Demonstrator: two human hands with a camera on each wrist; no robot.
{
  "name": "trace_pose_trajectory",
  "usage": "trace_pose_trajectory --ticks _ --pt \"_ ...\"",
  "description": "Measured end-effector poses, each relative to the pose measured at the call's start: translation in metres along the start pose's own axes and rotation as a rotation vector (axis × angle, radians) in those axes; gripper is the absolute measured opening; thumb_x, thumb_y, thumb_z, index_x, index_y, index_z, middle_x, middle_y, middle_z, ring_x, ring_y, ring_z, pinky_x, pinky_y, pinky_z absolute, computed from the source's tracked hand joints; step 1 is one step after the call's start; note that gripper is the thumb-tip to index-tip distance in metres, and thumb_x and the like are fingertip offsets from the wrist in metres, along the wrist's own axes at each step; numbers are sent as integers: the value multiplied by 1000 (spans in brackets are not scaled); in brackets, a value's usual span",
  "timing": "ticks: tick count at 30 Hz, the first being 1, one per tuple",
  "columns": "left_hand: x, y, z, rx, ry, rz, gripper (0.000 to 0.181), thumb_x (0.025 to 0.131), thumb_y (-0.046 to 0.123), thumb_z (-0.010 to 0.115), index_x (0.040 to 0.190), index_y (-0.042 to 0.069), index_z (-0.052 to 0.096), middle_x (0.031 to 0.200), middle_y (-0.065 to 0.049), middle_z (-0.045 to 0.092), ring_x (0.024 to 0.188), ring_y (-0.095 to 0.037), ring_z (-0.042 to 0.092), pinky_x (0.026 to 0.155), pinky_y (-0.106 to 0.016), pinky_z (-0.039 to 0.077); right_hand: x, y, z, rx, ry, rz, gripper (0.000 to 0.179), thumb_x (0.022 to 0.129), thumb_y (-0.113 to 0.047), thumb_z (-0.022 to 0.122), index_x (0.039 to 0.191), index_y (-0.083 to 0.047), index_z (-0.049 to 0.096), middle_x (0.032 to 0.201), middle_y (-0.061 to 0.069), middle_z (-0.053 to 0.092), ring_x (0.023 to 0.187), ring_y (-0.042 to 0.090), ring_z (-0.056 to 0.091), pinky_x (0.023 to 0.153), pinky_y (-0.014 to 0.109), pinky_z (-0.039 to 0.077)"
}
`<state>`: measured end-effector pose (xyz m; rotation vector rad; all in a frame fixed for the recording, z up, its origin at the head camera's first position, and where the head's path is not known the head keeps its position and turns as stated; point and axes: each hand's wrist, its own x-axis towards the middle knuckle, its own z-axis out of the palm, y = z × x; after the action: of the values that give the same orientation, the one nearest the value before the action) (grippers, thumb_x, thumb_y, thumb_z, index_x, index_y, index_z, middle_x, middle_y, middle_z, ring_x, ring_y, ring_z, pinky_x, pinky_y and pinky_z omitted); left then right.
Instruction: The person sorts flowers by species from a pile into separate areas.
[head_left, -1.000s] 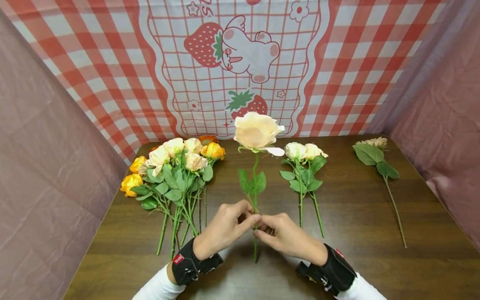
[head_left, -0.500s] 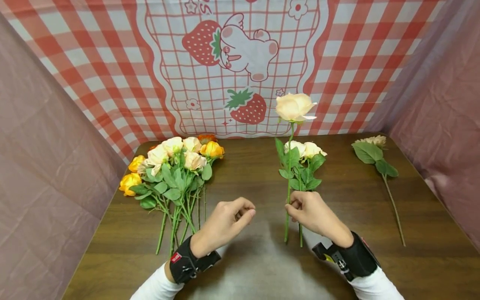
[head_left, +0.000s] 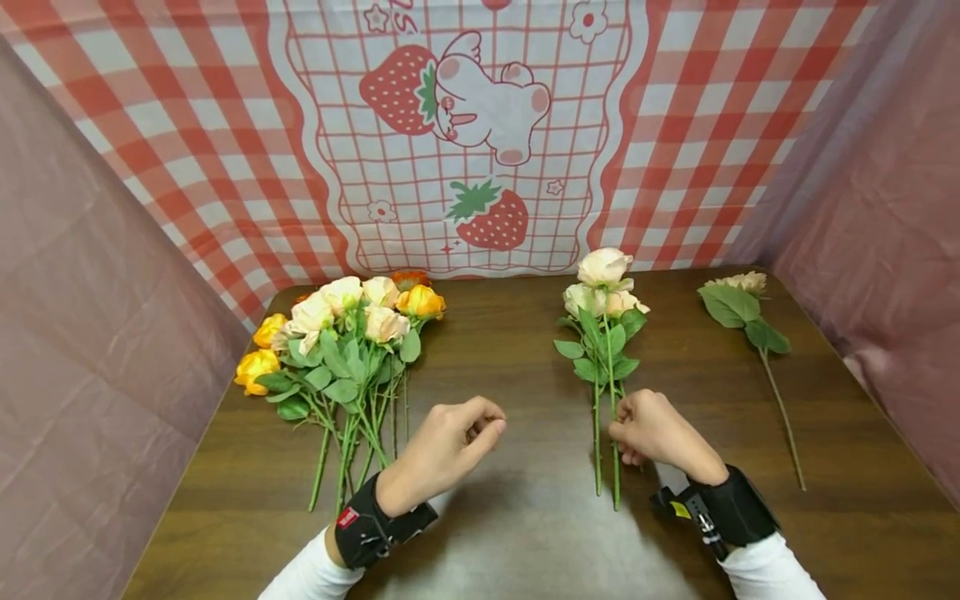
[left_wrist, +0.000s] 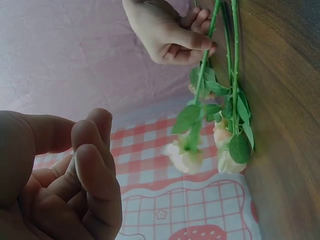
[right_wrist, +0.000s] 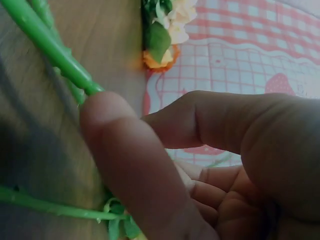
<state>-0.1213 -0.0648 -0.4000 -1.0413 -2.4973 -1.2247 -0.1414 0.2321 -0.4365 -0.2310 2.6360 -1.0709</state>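
Observation:
My right hand (head_left: 660,429) pinches the green stem of a cream rose (head_left: 604,267) between thumb and fingers. The held rose hangs just above two other pale roses (head_left: 581,298), whose stems lie on the table; the left wrist view shows its bloom (left_wrist: 185,157) apart from theirs. In the right wrist view the gripped stem (right_wrist: 60,57) runs up to the fingertips. My left hand (head_left: 446,446) hovers over the middle of the table, fingers loosely curled around nothing. To its left lies a bunch of cream roses (head_left: 311,315) and orange flowers (head_left: 257,371).
A single pale flower with broad leaves (head_left: 765,333) lies at the right of the brown wooden table (head_left: 510,533). Behind the table hangs a red-and-white checked cloth (head_left: 690,150). Pinkish curtains (head_left: 97,333) close off both sides.
Both hands were at the cream rose's stem; the left let go and stayed near the middle. My right hand carried the rose rightward and lowered it over the two pale roses.

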Motion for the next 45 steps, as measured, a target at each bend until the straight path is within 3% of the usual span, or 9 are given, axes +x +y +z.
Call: trace_pose_trajectory --ticks 11,21,25,30,36,41,45 --pt "-2 0 -5 12 4 -4 7 90 12 56 90 9 63 67 5 62 57 2 52 49 -18 48 5 10 2 0 -42 77 32 81 -1 55 54 -11 43 46 8 56 42 20 58 40 33 52" --pt "-1 1 -13 45 -14 -34 8 91 15 55 91 13 62 68 9 61 57 2 50 49 -20 47 7 13 2 -70 -12 111 36 83 -8 56 49 -12 46 43 5 57 40 18 56 39 31 50" --pt "-1 0 -14 71 -10 -25 8 91 14 55 90 13 63 68 8 61 56 2 50 50 -20 47 5 9 -3 -139 58 59 32 85 -13 55 54 -10 52 43 3 57 38 16 54 39 31 46" --pt "-1 -3 -21 103 7 -53 8 91 16 56 89 13 64 67 9 60 54 1 48 47 -21 45 0 -2 -6 -207 211 -75 17 89 -19 54 79 -9 64 51 0 57 40 11 50 40 31 40" --pt "-2 -13 -55 205 57 -162 7 89 17 58 89 14 64 66 7 60 53 -2 49 46 -25 45 -7 -21 -6 -175 291 -192 18 93 -25 52 97 -12 64 55 -3 54 42 12 44 40 28 30" --pt "-14 -29 -92 360 6 -312 9 89 18 58 91 12 65 70 2 63 54 -8 49 48 -30 44 -10 -33 -4 -147 321 -269 12 92 -23 54 94 -16 64 58 -6 55 44 9 43 41 27 34" --pt "-29 -41 -105 444 -38 -440 10 90 19 57 89 10 63 65 -1 60 49 -10 46 44 -31 40 -12 -36 -3 -143 313 -305 11 91 -21 55 91 -17 65 59 -7 55 45 7 44 42 28 37"
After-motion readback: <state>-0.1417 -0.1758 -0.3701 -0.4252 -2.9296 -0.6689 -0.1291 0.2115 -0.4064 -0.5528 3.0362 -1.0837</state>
